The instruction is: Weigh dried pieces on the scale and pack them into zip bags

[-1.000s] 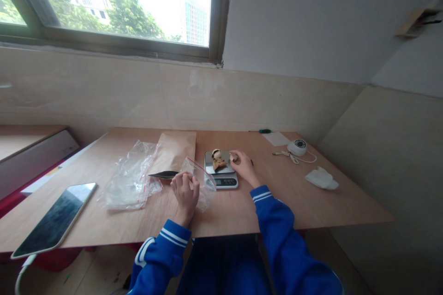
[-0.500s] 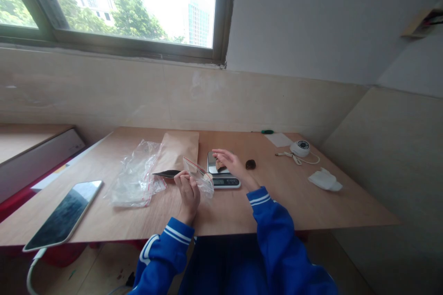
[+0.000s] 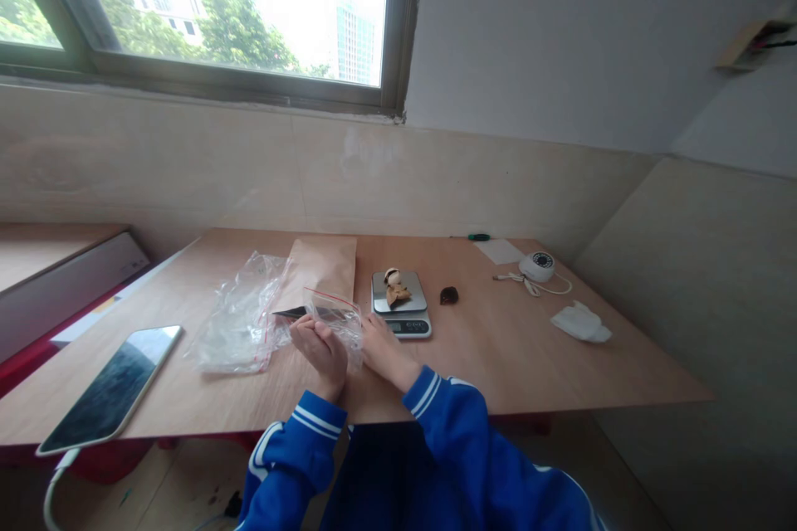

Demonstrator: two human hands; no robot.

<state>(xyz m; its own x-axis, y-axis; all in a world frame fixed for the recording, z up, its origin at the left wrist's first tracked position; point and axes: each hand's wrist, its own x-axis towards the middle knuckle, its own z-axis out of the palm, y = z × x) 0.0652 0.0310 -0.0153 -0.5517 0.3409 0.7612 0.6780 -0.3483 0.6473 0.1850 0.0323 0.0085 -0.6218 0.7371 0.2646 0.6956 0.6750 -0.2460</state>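
My left hand (image 3: 320, 353) is closed on a clear zip bag (image 3: 336, 315) with a red seal line. My right hand (image 3: 386, 353) is at the bag's right side, its fingers closed on the plastic and partly hidden by it. Just beyond it, a small digital kitchen scale (image 3: 415, 327) carries dried brownish pieces (image 3: 398, 295) and a paler rounded piece (image 3: 392, 275) on its metal plate. A dark brown, roundish piece (image 3: 449, 295) lies on the table to the right of the scale.
Left of my hands are crumpled clear plastic bags (image 3: 233, 332) and a brown paper pouch (image 3: 320, 265). A phone (image 3: 112, 390) on a cable lies at the front left. On the right are a white dome camera (image 3: 536, 266), white tissue (image 3: 581, 323), paper (image 3: 500, 251) and a green-handled screwdriver (image 3: 478, 237).
My right hand has moved from over the scale plate down and left to the zip bag. The pieces on the plate are now uncovered, including a pale rounded one.
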